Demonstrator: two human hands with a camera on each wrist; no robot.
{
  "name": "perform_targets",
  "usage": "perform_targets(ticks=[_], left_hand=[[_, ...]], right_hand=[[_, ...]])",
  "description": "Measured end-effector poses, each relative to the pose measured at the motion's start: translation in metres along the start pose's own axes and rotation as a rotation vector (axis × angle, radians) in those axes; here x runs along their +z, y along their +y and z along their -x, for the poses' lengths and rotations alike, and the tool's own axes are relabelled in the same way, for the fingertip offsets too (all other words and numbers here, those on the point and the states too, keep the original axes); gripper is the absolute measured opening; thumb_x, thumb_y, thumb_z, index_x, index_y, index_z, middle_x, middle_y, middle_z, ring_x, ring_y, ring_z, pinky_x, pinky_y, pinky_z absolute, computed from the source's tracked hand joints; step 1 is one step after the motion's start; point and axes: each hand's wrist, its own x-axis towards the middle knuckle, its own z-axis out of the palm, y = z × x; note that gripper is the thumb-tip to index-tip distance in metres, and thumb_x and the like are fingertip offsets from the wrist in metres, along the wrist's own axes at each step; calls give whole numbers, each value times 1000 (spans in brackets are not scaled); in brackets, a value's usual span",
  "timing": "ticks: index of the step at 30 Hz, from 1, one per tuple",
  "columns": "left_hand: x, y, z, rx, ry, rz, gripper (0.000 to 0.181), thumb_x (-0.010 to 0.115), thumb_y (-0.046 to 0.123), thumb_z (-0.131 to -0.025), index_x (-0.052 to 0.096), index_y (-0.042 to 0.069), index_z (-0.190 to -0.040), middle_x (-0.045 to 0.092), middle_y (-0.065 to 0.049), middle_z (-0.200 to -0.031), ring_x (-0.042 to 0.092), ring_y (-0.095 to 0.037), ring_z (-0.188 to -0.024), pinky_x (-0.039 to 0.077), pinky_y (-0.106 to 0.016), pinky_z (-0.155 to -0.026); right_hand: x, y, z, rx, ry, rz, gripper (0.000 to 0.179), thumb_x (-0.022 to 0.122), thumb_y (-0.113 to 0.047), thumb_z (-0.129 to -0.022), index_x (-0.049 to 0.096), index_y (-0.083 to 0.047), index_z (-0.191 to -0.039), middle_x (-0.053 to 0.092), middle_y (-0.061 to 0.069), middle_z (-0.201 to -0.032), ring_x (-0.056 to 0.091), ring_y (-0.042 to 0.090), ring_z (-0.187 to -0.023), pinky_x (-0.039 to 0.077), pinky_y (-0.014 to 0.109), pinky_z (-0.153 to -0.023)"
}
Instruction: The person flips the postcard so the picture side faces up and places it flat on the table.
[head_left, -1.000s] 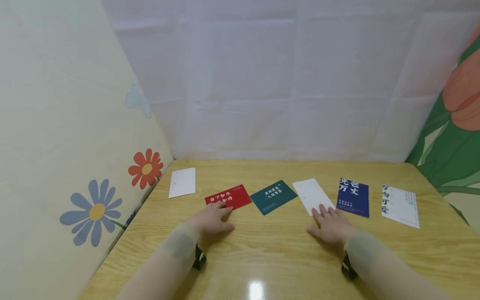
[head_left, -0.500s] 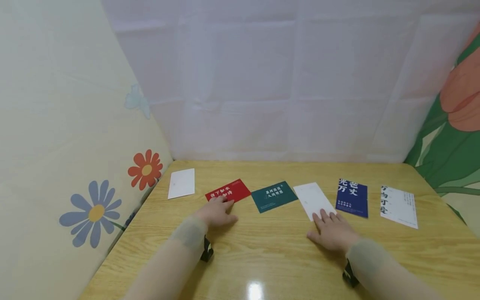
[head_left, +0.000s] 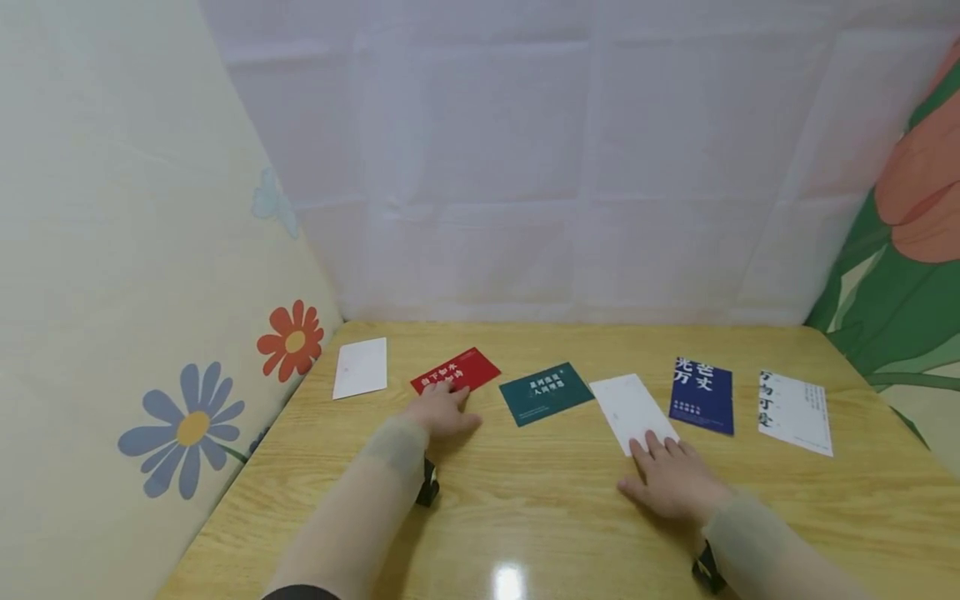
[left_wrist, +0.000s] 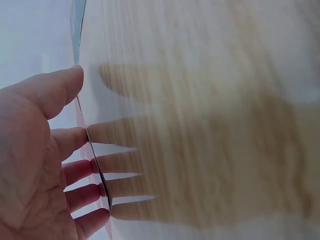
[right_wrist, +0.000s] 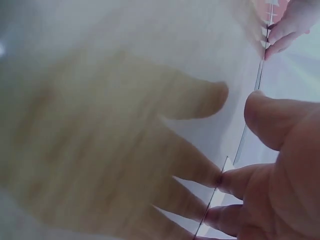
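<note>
My left hand point(head_left: 442, 409) rests its extended fingertips on the near edge of a red card point(head_left: 467, 367) with white lettering, covering part of its text. In the left wrist view the fingers of that hand point(left_wrist: 80, 185) are spread and touch the card's edge, thumb apart. My right hand point(head_left: 672, 478) lays its fingertips on the lower end of a blank white card point(head_left: 632, 407). The right wrist view shows that hand point(right_wrist: 280, 165) with its fingers spread and straight. Between the hands lies a dark green card point(head_left: 546, 394), touched by neither.
Another white card point(head_left: 360, 367) lies at the far left of the wooden table point(head_left: 480, 500). To the right are a dark blue card point(head_left: 702, 398) and a white card with black lettering point(head_left: 797, 414). A white sheet point(head_left: 480, 167) hangs behind the table.
The red card has slid away from me and turned slightly under my left fingers. The white card under my right fingers has slid toward me and slightly right. The green card has rotated a little.
</note>
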Motion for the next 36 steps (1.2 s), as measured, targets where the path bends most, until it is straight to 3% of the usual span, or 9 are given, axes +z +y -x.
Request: perform_targets(ticks=[8,18,28,32,36], left_hand=[[-2,3,-6,0,-8,-8,72,54,57,-90,34,23,-151,22,-10,-158,12,-35,-145,19,-57,-111],[-4,4,-15,15,-1,16,70,57,54,-90,39,19,-148,30,-6,-155,23,-31,-143,21,-52,-112],[-6,1,-22,62,2,-37,68,52,52,-93,39,16,-148,28,-7,-156,18,-30,-145,8,-51,-115],[-5,-2,-24,85,19,-38,68,52,51,-93,36,16,-149,24,-7,-157,14,-30,-145,5,-55,-114],[-4,-1,-24,146,44,-53,68,52,51,-94,34,18,-151,24,-7,-158,14,-28,-146,6,-55,-114]], right_hand=[[5,5,15,-3,-16,-5,78,43,-58,-96,39,3,-144,30,32,-147,27,53,-134,14,64,-109],[11,14,36,2,-48,-18,77,45,-60,-94,43,1,-143,33,28,-148,29,52,-133,15,63,-108],[19,33,57,-152,17,4,71,48,-60,-92,48,-9,-142,38,18,-149,32,46,-135,21,61,-108],[19,41,61,-249,13,8,70,44,-62,-93,47,-15,-144,38,14,-150,33,43,-135,24,61,-107],[16,45,61,-284,-17,2,67,39,-65,-93,44,-24,-146,35,7,-153,31,39,-138,24,60,-108]])
